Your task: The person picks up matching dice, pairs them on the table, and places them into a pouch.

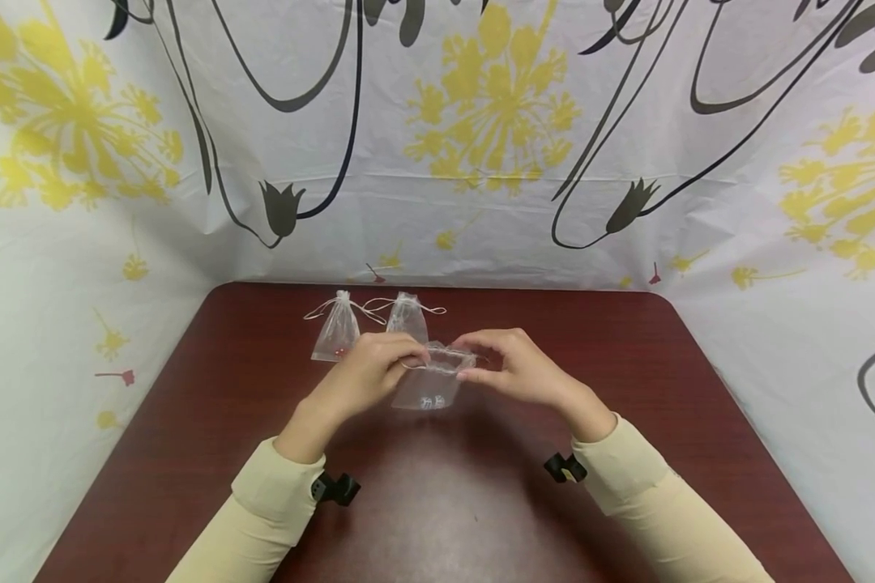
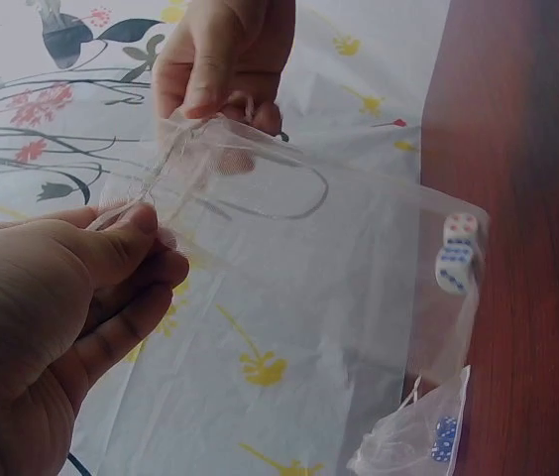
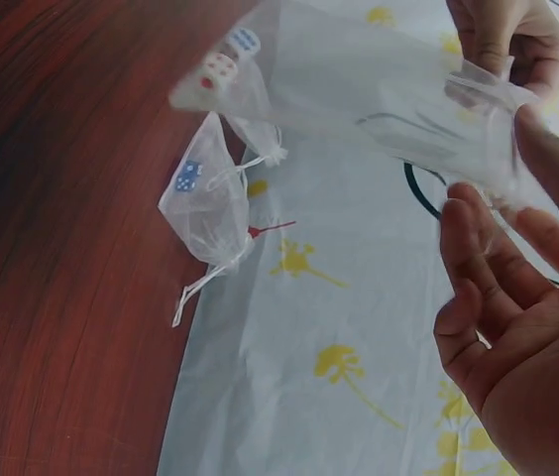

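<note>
A sheer white organza bag [image 1: 428,387] hangs between both hands, its mouth spread wide at the top. My left hand [image 1: 373,366] pinches one side of the rim between thumb and fingers. At the opposite side my right hand [image 1: 522,368] holds the rim with thumb and fingertips. In the left wrist view, white dice [image 2: 456,253] with red and blue pips lie in the bag's bottom corner. A thin drawstring loop [image 2: 309,203] shows against the mesh.
Two more organza bags, drawn closed, lie behind the hands: a left one [image 1: 335,336] with something red inside and a right one [image 1: 407,317]. A blue die [image 3: 188,176] shows in one. The dark red table [image 1: 211,453] meets a patterned cloth [image 1: 379,219] at its back edge.
</note>
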A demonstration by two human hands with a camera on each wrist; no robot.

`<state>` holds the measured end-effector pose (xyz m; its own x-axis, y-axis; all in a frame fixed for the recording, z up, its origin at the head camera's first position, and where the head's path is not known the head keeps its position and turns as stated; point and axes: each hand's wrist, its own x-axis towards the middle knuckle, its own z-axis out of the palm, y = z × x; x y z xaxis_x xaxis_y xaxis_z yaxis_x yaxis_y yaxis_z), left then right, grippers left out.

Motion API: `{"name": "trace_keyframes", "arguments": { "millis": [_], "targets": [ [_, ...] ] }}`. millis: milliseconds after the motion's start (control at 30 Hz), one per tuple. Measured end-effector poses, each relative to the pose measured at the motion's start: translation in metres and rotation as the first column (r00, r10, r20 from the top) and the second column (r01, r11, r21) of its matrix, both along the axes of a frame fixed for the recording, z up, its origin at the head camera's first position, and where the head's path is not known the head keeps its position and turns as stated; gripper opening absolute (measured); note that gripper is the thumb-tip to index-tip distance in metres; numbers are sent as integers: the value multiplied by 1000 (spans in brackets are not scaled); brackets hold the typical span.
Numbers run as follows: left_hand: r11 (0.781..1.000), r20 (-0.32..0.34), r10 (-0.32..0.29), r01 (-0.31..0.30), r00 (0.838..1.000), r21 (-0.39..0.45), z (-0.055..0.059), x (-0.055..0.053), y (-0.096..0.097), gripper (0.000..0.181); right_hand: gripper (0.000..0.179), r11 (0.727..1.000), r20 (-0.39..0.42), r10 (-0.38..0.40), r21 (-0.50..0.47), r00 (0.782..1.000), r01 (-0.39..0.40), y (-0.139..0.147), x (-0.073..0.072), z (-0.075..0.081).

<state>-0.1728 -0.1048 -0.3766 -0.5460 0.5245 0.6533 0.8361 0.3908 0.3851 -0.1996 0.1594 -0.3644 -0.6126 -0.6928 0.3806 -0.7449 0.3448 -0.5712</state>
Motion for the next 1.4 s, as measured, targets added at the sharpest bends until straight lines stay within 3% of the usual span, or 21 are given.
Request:
{"name": "trace_keyframes", "arguments": {
  "millis": [233, 400, 533, 667, 800, 933, 1167, 1400],
  "targets": [
    [1000, 10, 12, -13, 1000, 18, 0, 1, -5, 13, 8, 999, -28, -45, -2, 999, 45, 5, -2, -3],
    [998, -35, 34, -32, 999, 56, -1, 1, -7, 22, 7, 998, -47, -45, -53, 998, 42, 7, -3, -2],
    [986, -91, 90, -75, 992, 150, -2, 1, -7, 33, 6, 993, -89, -62, -105, 994, 53, 9, -4, -1],
    [951, -126, 209, -172, 970, 258, -2, 2, -7, 27, 4, 988, -152, -78, -144, 985, 56, 11, -5, 1],
    [913, -150, 322, -265, 935, 309, -3, 1, -9, 18, 6, 983, -214, -98, -172, 972, 62, 17, -6, 2],
    [893, -168, 376, -307, 911, 330, -6, 0, -13, 15, 13, 976, -248, -143, -195, 958, 95, 28, -8, 3],
    [894, -209, 402, -333, 891, 300, -15, -1, -12, 23, 13, 967, -255, -205, -204, 945, 155, 45, -7, 0],
    [911, -258, 392, -334, 883, 242, -15, -3, -9, 20, 13, 959, -267, -241, -211, 933, 187, 53, -5, -1]
  ]
}}
